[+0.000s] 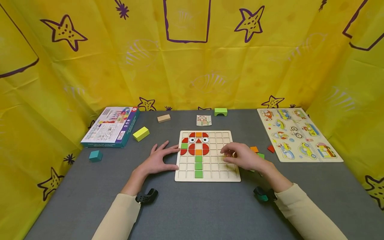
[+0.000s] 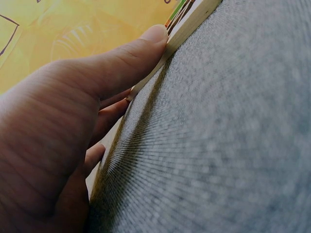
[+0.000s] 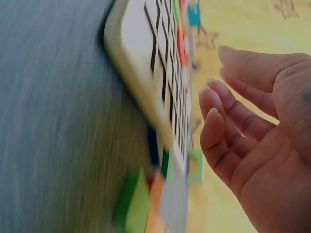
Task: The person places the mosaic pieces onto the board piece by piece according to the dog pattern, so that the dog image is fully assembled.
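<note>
Against the board's (image 1: 207, 177) left edge rests the left hand (image 1: 158, 161).

The grid board (image 1: 222, 140) looks like pale, smooth, matt wood, its coloured tiles (image 1: 198, 159) painted matt. Under it, the counter (image 1: 195, 206) wears grey woven cloth, rough up close. Behind the board hangs a creased, faintly shiny yellow sheet (image 1: 99, 66). Left of it, the box (image 1: 111, 126) is glossy printed card.

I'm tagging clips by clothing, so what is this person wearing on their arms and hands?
Both arms are in long cream sleeves, the left sleeve and the right sleeve, ending at the wrists. The left hand and right hand are bare, with no gloves. A small black camera is strapped at the left wrist, and a black and green one at the right.
</note>
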A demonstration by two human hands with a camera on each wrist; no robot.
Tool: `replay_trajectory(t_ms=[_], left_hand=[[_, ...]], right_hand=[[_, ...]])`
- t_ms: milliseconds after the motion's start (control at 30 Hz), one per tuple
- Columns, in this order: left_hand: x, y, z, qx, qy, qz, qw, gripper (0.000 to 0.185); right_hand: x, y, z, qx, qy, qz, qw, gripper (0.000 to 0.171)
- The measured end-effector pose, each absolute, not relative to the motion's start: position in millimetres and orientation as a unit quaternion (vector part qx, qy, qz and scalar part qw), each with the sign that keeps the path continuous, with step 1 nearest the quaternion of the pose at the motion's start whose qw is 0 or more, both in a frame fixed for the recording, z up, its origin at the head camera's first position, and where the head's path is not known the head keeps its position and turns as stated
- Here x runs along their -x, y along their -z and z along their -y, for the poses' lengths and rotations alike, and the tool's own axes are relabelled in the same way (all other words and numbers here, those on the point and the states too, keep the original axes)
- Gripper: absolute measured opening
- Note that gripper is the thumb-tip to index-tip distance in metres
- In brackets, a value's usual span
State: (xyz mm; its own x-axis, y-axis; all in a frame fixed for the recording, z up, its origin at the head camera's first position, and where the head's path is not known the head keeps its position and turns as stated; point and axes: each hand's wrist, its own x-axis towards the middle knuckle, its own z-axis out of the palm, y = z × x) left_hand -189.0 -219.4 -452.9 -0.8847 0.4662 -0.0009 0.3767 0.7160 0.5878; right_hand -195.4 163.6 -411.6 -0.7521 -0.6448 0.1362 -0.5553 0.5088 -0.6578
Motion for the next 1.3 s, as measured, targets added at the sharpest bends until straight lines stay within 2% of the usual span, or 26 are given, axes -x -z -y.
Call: replay_trajectory(t_ms=[233, 533, 900, 1300], left_hand=[[188, 452, 219, -0.230, -0.304, -0.922, 0.071, 0.075], [188, 451, 219, -0.223, -0.300, -0.925, 0.074, 0.076], [188, 452, 218, -0.233, -0.303, -0.921, 0.073, 0.076], [189, 453, 220, -0.228, -0.304, -0.922, 0.075, 0.076]], right_hand=[[198, 414, -212, 0.274, 0.358, -0.892, 0.039, 0.023], [201, 423, -254, 0.230, 0.342, -0.910, 0.045, 0.024], [202, 428, -273, 0.224, 0.299, -0.926, 0.053, 0.021], [202, 419, -269, 0.211, 0.288, -0.932, 0.068, 0.016]])
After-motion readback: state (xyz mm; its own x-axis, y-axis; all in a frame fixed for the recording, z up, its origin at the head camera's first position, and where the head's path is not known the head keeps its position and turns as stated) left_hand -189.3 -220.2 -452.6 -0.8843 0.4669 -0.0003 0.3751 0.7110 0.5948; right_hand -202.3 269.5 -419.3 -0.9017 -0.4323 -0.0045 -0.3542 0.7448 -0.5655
